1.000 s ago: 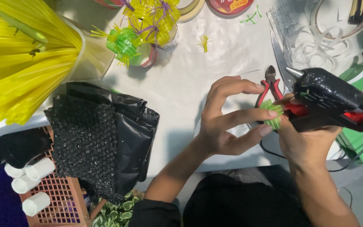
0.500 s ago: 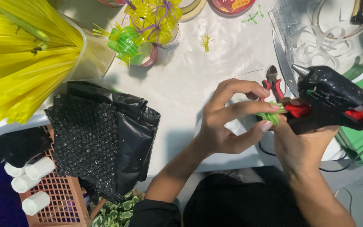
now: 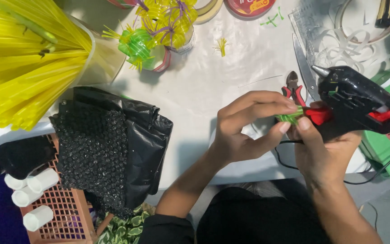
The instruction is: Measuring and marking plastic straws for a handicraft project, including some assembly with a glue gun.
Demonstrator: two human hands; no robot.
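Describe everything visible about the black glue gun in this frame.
The glue gun is black, plastic-looking, with a silvery metal nozzle pointing up-left and red parts: a trigger near the fingers and a patch on the body. It lies roughly level above the white table. The right hand grips it from below; a dark cord runs off beneath. The left hand pinches a small green piece beside it.
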